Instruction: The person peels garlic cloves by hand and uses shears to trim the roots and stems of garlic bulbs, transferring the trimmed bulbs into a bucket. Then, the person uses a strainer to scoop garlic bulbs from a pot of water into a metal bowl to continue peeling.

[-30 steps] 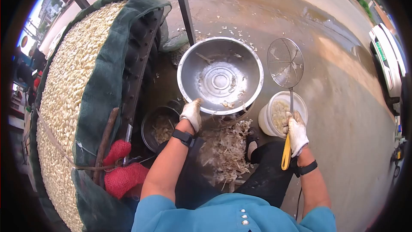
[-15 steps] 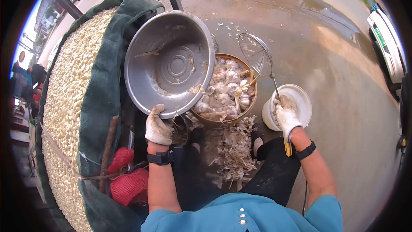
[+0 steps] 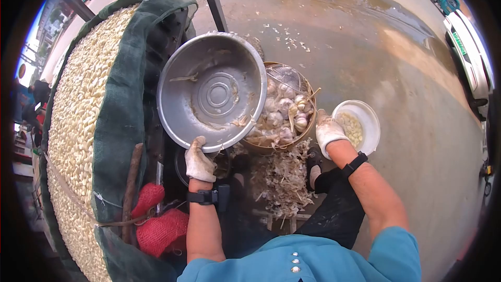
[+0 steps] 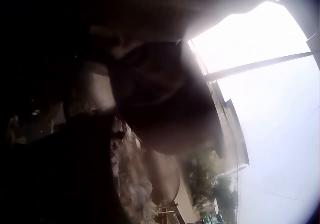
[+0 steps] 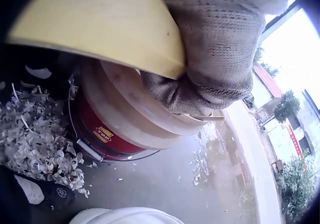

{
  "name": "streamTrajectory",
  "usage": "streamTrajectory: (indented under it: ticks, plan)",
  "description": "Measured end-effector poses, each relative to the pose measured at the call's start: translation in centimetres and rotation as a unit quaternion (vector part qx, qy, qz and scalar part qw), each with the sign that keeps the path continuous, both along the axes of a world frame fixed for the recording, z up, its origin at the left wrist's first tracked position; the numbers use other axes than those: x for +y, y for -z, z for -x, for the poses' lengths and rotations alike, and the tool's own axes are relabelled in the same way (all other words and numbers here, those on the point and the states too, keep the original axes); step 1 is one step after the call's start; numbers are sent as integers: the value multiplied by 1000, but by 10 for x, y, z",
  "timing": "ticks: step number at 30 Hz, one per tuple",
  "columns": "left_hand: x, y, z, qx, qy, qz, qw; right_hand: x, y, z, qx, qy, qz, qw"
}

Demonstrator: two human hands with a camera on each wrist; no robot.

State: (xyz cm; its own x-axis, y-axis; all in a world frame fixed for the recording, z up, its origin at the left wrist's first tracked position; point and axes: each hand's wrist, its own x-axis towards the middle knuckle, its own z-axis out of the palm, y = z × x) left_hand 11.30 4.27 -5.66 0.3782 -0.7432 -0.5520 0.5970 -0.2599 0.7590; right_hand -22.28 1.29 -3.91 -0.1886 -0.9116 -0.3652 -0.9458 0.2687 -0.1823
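Left hand (image 3: pixel 199 162): gloved, gripping the near rim of the basin, thumb over the edge; the left wrist view is too dark to show more.
Basin (image 3: pixel 175 112): metal, far of the left hand, with scraps of skin inside; it overlaps the bucket's left edge in the head view, and I cannot tell whether they touch.
Right hand (image 3: pixel 330 131): gloved, closed round the strainer's yellow handle (image 5: pixel 100 29).
Strainer (image 3: pixel 284 77): far and left of the right hand, its mesh over the far side of the bulbs; contact with them is unclear.
Bulbs (image 3: pixel 284 105): whole garlic, between the two hands, heaped in the bucket (image 5: pixel 125 111).
Tub (image 3: pixel 371 129): white, just right of the right hand, peeled cloves (image 3: pixel 350 128) inside.
Skins (image 3: pixel 282 183): piled near of the bucket.
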Motion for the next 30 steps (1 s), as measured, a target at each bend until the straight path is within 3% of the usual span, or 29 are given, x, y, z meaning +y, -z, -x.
streamTrajectory:
  ticks: [3,7,9,11,12,13,14,15,17,18,19,22,28,30]
  plan:
    - [-2,3,-5,-1,8,10,1000,-12,21,6,-47,-3,-36,998]
    - [-2,3,-8,30,13,22,999,-5,-13,15,-33,-64,-36,997]
    - [-4,2,-9,30,21,22,999,-8,-28,22,-43,-56,-127,989]
    - [-4,-4,-7,29,28,13,999,-11,-19,23,-11,-103,-98,990]
    - [-5,0,-9,29,29,10,999,-13,-19,25,-140,19,-153,978]
    - [-6,3,-10,47,29,22,998,-16,-27,22,-264,140,-201,933]
    - [-7,6,-10,65,30,35,997,-15,-27,27,-336,184,-207,900]
    - [-8,6,-9,67,32,33,997,-13,-27,33,-334,186,-207,900]
    - [-7,1,-6,46,48,36,997,-9,-27,43,-478,267,-265,794]
    - [-7,3,-6,44,49,34,997,-10,-29,45,-490,284,-276,777]
    - [-8,4,-6,45,36,37,998,-13,-27,46,-493,284,-277,775]
    - [-10,7,-5,51,33,33,998,-21,-18,47,-558,305,-304,709]
    - [-14,3,4,43,22,36,998,-16,-19,57,-610,289,-339,655]
    - [-12,1,4,46,24,30,998,-18,-19,66,-647,285,-374,600]
